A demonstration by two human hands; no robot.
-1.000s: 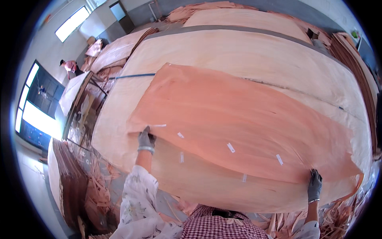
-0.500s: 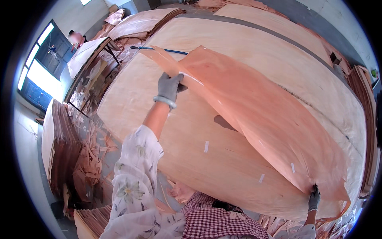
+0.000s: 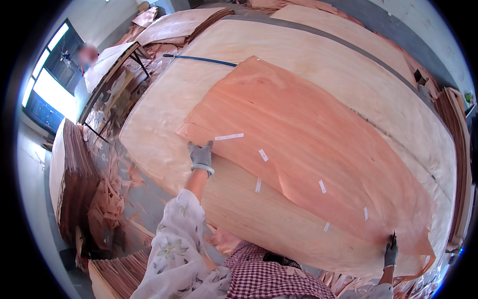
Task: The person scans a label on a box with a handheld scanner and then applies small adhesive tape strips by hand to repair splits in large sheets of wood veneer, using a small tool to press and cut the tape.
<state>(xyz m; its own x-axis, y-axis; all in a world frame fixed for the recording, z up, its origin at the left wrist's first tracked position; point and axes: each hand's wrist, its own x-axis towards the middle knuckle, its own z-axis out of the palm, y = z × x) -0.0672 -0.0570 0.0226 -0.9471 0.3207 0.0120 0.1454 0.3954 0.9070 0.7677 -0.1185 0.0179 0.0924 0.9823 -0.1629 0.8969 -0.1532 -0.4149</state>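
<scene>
A large reddish wood veneer sheet (image 3: 298, 129) lies slantwise over a paler veneer sheet (image 3: 239, 189), with short white tape strips along and near its near edge. My left hand (image 3: 200, 155), in a grey glove with a pale bangle at the wrist, grips the reddish sheet's near left edge. Far to the right, my gloved right hand (image 3: 391, 253) holds that sheet close to its near right corner. The veneer puckers around its dark fingertips, which are partly hard to make out. A thin blue rod (image 3: 204, 60) lies beyond the sheet's far left end.
Stacked veneer (image 3: 74, 179) stands at the left, with torn scraps (image 3: 107, 204) on the floor. A table (image 3: 107, 70) and a person (image 3: 88, 56) are at the far left. More veneer piles (image 3: 179, 25) lie at the back, and another stack (image 3: 450, 149) is on the right.
My left hand has come nearer and slightly left, bringing the reddish sheet's lifted, folded edge down flat over the paler sheet. More tape strips now show. My right hand has barely moved.
</scene>
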